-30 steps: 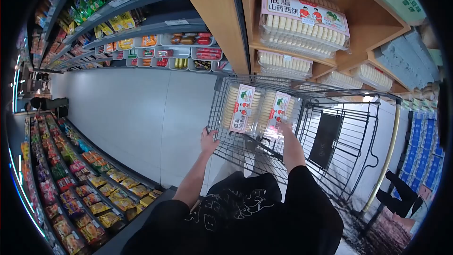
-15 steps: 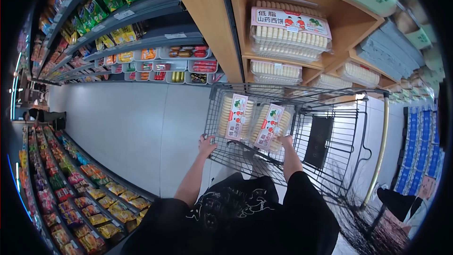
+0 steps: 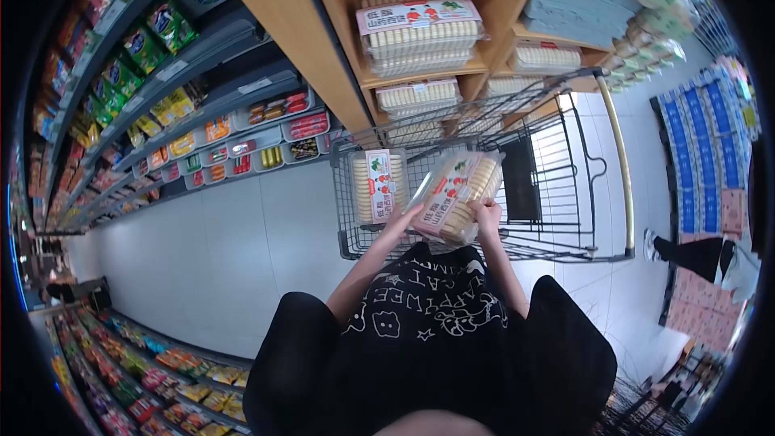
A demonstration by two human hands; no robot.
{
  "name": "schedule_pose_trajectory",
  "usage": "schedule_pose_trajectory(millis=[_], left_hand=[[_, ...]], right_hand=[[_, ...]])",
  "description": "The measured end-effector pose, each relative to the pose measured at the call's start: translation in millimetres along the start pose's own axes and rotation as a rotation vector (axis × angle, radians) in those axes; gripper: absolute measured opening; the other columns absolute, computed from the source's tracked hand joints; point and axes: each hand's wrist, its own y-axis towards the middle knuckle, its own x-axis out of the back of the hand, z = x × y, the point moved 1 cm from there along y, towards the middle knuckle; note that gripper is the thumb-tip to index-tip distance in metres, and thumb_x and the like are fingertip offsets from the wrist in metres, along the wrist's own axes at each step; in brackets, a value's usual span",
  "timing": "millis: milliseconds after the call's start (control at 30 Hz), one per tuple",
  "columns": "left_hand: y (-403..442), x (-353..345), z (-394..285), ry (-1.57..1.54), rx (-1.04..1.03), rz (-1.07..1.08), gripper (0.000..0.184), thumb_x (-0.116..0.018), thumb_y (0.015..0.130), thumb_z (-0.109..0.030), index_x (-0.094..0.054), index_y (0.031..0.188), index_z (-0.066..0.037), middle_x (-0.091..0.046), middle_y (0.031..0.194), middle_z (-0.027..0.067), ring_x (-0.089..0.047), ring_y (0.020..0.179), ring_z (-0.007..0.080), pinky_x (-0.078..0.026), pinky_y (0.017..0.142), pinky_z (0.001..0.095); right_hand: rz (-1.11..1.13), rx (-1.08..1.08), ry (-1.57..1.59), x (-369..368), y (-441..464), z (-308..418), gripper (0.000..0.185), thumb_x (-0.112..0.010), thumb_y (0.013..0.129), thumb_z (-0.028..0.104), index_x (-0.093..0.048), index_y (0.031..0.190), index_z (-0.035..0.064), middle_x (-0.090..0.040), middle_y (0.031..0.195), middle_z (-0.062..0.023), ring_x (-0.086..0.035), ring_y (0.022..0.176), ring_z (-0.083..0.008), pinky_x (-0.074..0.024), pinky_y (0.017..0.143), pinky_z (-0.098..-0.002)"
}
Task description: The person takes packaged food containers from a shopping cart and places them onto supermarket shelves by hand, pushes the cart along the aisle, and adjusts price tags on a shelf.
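A clear plastic box of biscuits [image 3: 460,194] with a pink-and-white label is tilted above the near side of the wire shopping cart [image 3: 557,252]. My right hand [image 3: 487,216] is closed on the box's right edge. On its left edge, the fingers of my left hand [image 3: 406,218] grip the box too. A second matching biscuit box [image 3: 379,186] lies in the cart, just left of the held one. The undersides of my fingers are hidden by the box.
Wooden shelves [image 3: 342,52] with more biscuit boxes stand behind the cart. Snack shelves [image 3: 173,73] line the left, and another snack rack [image 3: 173,363] is at lower left. Blue packs [image 3: 694,161] are stacked at right, near a person's dark-clothed leg [image 3: 686,254].
The right-hand biscuit box has been lifted and tilted out of its place in the cart. My left hand has left the cart's rim and now grips the box. My view has shifted right.
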Motion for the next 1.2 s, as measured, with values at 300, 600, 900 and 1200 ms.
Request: schedule_pose_trajectory(millis=[300,600,900,1200], left_hand=[[-41,-40,-101,-0.306,-0.901,-0.301,0.064,-0.05,0.074,-0.02,-0.012,0.12,0.001,-0.018,0.122,0.017,-0.021,0.113,0.0233,-0.02,0.091,0.0306],[-95,-45,-226,-0.048,-1.401,-0.212,0.042,-0.041,0.078,-0.011,-0.027,0.116,0.001,-0.018,0.125,0.0139,-0.018,0.116,0.0212,-0.015,0.093,0.0304],[-32,24,-118,0.151,-0.949,-0.316,0.031,-0.045,0.074,-0.007,-0.043,0.104,0.002,-0.048,0.1,0.0137,-0.045,0.094,0.0178,-0.034,0.08,0.0263],[5,71,-22,0.158,-0.367,-0.192,0.024,-0.048,0.071,-0.014,-0.052,0.09,-0.002,-0.052,0.077,0.0053,-0.047,0.07,0.0102,-0.038,0.061,0.022]], right_hand=[[0.01,0.243,0.539,-55,-63,147,0.008,-0.054,0.062,0.0,-0.047,0.065,0.0013,-0.046,0.057,0.0009,-0.039,0.047,-0.0036,-0.0306,0.045,-0.0161],[0.03,0.516,0.905,-152,-24,239,0.009,-0.053,0.064,0.002,-0.045,0.069,0.0009,-0.049,0.064,-0.0021,-0.042,0.053,-0.0053,-0.0306,0.046,-0.0181],[-0.293,0.557,0.822,-199,66,248,0.018,-0.055,0.064,0.004,-0.038,0.062,0.0013,-0.045,0.063,-0.0053,-0.039,0.052,-0.0121,-0.0345,0.051,-0.0267],[0.147,0.339,0.66,-236,64,270,0.015,-0.056,0.068,0.004,-0.044,0.075,-0.0023,-0.05,0.068,-0.0101,-0.052,0.056,-0.0157,-0.0471,0.05,-0.0233]])
